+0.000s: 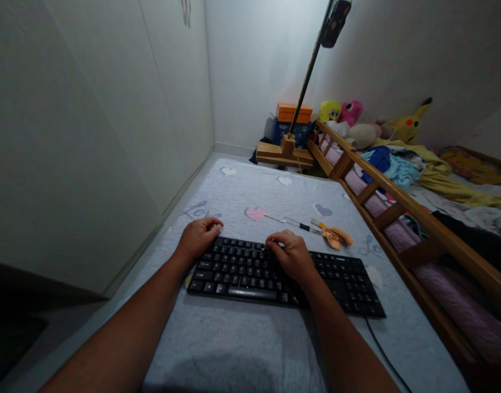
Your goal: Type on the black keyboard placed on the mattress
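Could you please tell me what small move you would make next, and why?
I would probably steady the keyboard with the left hand, because that hand is at its upper left corner while the right hand's fingertips are at the upper keys. Whether those fingertips pinch anything is too small to tell.

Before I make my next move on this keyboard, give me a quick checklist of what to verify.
1. Keyboard lying keys up on the heart-patterned cover: ok.
2. Left hand at the keyboard's far left corner: ok.
3. Right hand free of small parts: cannot tell, fingertips too small to read.
4. Dark-handled tool and orange cloth off the keys: ok, both lie beyond the keyboard.
5. Cable unplugged: cannot tell, it runs out of view.
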The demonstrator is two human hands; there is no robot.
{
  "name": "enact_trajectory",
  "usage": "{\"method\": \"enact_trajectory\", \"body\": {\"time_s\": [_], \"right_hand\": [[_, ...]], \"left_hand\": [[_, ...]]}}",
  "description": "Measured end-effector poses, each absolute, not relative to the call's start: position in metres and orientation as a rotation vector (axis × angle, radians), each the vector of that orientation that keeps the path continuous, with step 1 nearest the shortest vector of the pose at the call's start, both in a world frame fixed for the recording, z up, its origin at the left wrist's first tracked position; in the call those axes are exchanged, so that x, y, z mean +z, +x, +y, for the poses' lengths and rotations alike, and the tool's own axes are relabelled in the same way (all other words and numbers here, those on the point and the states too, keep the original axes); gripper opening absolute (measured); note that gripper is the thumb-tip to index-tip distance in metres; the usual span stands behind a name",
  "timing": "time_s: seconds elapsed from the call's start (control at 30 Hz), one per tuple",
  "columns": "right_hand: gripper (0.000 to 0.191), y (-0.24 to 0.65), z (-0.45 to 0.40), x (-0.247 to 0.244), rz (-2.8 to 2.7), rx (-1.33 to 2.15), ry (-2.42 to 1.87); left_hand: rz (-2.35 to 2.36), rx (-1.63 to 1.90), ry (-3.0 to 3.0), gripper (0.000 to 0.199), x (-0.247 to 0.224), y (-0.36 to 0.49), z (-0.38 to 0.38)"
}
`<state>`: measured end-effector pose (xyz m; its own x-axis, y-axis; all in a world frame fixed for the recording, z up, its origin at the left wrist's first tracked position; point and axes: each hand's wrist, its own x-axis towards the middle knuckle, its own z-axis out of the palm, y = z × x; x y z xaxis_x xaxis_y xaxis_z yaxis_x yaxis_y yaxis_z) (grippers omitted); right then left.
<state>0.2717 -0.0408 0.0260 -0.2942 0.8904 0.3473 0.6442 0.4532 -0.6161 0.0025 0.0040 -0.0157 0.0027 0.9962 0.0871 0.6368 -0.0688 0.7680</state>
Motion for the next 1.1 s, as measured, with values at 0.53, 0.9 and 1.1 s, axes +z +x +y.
{"method": "enact_trajectory", "body": {"time_s": [0.53,0.9,1.1], "right_hand": [[0.018,0.266,-0.029,0.03,-2.025,0.523,-1.325],[0.018,0.262,-0.025,0.028,-2.009,0.489,-1.363],[0.017,0.261,-0.026,0.023,-1.978,0.462,-1.332]], "left_hand": [[1.675,0.891,1.781,0.035,-0.015,0.002,0.004],[1.676,0.888,1.777,0.032,-0.011,0.005,0.002],[1.685,0.88,1.775,0.033,-0.01,0.005,0.002]]}}
